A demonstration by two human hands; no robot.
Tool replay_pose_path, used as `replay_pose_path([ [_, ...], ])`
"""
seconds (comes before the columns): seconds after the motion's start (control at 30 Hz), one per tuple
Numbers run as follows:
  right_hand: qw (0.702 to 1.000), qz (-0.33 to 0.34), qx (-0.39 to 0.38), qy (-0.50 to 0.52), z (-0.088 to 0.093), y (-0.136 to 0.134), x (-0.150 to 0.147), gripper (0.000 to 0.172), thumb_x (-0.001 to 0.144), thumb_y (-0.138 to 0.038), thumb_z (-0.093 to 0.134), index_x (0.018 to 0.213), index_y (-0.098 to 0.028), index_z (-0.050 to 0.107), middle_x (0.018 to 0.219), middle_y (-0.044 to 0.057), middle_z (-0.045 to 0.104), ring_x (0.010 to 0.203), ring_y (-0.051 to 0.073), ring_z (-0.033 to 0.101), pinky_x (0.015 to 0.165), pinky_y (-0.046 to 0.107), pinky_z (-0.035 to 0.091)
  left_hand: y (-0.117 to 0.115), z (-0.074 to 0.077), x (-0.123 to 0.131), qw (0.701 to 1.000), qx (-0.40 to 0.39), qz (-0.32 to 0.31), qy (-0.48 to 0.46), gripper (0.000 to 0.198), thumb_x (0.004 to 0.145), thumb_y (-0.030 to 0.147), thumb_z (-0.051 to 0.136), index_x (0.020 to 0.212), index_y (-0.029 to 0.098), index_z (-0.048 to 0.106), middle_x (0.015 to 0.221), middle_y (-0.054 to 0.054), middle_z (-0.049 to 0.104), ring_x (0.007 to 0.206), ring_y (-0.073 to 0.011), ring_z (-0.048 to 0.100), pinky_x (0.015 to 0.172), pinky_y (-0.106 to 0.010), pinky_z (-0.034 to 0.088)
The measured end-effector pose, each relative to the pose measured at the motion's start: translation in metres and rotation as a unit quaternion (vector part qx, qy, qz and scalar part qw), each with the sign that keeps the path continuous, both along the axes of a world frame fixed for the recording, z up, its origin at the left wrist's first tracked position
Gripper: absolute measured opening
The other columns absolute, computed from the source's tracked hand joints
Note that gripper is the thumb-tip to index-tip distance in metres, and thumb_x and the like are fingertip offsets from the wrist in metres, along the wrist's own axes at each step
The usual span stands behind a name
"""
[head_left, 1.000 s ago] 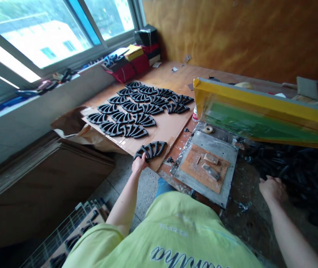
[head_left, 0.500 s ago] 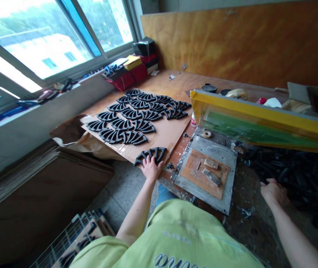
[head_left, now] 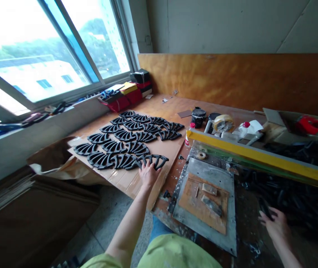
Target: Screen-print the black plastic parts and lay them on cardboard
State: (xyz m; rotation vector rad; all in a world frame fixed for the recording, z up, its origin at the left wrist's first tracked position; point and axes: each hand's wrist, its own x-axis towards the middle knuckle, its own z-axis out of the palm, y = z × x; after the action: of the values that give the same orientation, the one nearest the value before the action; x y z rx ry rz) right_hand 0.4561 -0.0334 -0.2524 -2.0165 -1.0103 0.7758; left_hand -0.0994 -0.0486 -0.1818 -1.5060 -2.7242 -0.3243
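- Resting spread on black pieces (head_left: 156,156): your left hand (head_left: 148,175).
- Pinching a dark piece (head_left: 264,207): your right hand (head_left: 278,223).
- Beyond your right hand: a dark pile (head_left: 293,195).

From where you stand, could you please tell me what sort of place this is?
Probably a manual workshop: many black, curved, ribbed pieces lie in rows on a flat tan cardboard sheet, and a long yellow-edged frame stands near a flat grey metal plate.

Black pile (head_left: 295,199) blurred, window (head_left: 58,48) cropped
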Motion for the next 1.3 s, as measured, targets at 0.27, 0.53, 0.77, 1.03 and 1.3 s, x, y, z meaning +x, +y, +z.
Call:
replay_pose_path([
  [0.27,0.996,-0.013,0.029,0.079,0.035,-0.026,-0.040,0.081,0.059,-0.062,0.074,0.125,-0.017,0.060,0.091,0.005,0.065,0.064,0.019,0.068,0.056,0.031,0.058,0.147,-0.002,-0.023,0.984,-0.088,-0.120,-0.096,0.052,0.079,0.059,0.066,0.119,0.027,0.072,0.143,-0.008,0.058,0.132,-0.0352,0.047,0.104,-0.048,0.041],
  [0.53,0.974,0.187,0.104,-0.078,0.078,-0.046,-0.119,0.041,0.091,-0.048,0.052,0.119,-0.024,0.070,0.115,0.009,0.068,0.100,0.025,0.067,0.089,0.042,0.056,0.156,-0.021,-0.031,0.986,-0.091,-0.101,-0.095,0.065,0.086,0.049,0.058,0.143,0.018,0.051,0.155,-0.018,0.042,0.146,-0.0412,0.028,0.111,-0.059,0.031],
  [0.77,0.865,0.413,0.171,-0.229,0.084,-0.035,-0.195,0.037,0.096,-0.017,0.046,0.119,-0.029,0.073,0.105,0.007,0.067,0.102,0.022,0.060,0.094,0.039,0.052,0.121,0.009,0.033,0.950,0.093,-0.155,-0.254,0.037,0.089,0.039,0.057,0.116,0.016,0.067,0.138,-0.015,0.060,0.132,-0.0263,0.051,0.111,-0.037,0.039],
  [1.03,0.791,0.497,0.143,-0.327,0.092,-0.035,-0.199,0.042,0.095,-0.013,0.044,0.128,-0.023,0.068,0.112,0.010,0.066,0.102,0.024,0.054,0.090,0.038,0.049,0.082,0.133,0.095,0.760,0.321,-0.212,-0.525,0.042,0.090,0.057,0.054,0.078,0.017,0.058,0.064,0.001,0.063,0.058,-0.0099,0.058,0.061,-0.020,0.047],
  [1.3,0.764,0.537,0.180,-0.311,0.093,-0.034,-0.221,0.058,0.090,-0.035,0.066,0.144,-0.019,0.051,0.151,0.014,0.048,0.141,0.030,0.039,0.116,0.054,0.028,0.060,0.182,0.113,0.713,0.311,-0.226,-0.586,0.053,0.095,0.062,0.041,0.065,0.019,0.051,0.048,0.003,0.050,0.040,-0.0081,0.045,0.045,-0.020,0.039],
])
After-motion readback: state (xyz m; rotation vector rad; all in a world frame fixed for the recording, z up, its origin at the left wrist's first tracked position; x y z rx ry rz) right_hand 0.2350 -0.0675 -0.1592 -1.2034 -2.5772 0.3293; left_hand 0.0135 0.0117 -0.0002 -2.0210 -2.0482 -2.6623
